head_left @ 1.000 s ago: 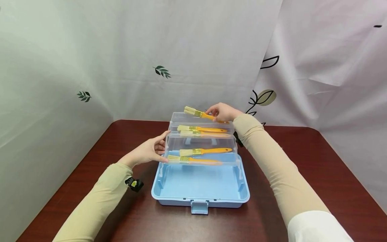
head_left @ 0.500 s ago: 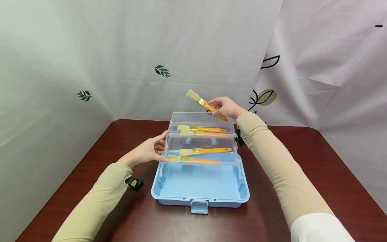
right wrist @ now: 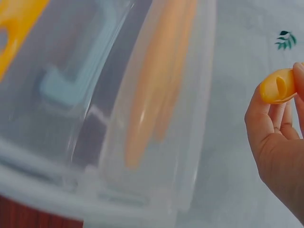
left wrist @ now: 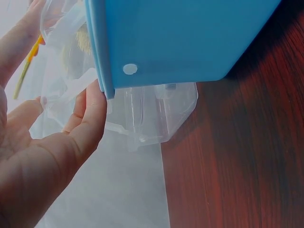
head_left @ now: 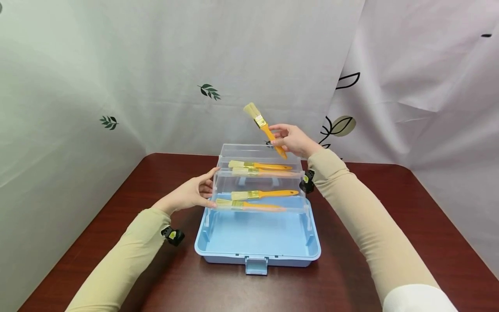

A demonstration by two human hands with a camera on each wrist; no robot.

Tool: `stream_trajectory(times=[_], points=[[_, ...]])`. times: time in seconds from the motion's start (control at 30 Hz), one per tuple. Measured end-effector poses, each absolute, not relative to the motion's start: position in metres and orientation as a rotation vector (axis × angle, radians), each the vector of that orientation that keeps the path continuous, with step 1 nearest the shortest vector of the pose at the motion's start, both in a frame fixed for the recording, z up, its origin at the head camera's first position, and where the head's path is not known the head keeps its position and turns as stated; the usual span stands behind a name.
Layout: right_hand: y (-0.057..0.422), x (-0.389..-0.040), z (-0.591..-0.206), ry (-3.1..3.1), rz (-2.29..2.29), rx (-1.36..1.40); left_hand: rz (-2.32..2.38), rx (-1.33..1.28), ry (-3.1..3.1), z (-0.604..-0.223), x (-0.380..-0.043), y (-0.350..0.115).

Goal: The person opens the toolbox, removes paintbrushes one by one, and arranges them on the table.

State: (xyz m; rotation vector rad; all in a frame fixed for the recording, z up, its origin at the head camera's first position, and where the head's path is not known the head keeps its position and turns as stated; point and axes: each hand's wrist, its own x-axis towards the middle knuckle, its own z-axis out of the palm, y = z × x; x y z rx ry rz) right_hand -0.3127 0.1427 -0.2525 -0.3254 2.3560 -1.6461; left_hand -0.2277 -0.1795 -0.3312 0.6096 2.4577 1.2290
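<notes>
My right hand (head_left: 295, 139) pinches the orange handle of a paintbrush (head_left: 269, 132) above the rear clear tray, bristles pointing up and left. In the right wrist view, the butt of that paintbrush (right wrist: 278, 86) shows between thumb and fingers. My left hand (head_left: 189, 193) holds the left ends of the stepped clear trays (head_left: 224, 184), thumb at the lower one and index finger at the upper one. Its fingertips (left wrist: 95, 102) reach the plastic beside the blue wall. Two brushes (head_left: 269, 166) lie in the middle tray and two more brushes (head_left: 265, 194) in the front one.
Below the trays, the blue toolbox base (head_left: 257, 234) stands on the dark red table (head_left: 156, 260), its front latch (head_left: 256, 266) hanging down. A pale patterned curtain (head_left: 175, 121) rises behind the table.
The right hand has lifted the paintbrush up from the rear tray and tilted it steeper, drawing slightly right. The left hand has stayed at the trays.
</notes>
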Motion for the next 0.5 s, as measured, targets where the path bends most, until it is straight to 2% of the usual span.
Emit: stream_trajectory(times=[0.5], points=[[0.145, -0.289, -0.252, 2.09, -1.909, -0.22, 1.202, 0.626, 2.487, -0.332, -0.229, -0.179]])
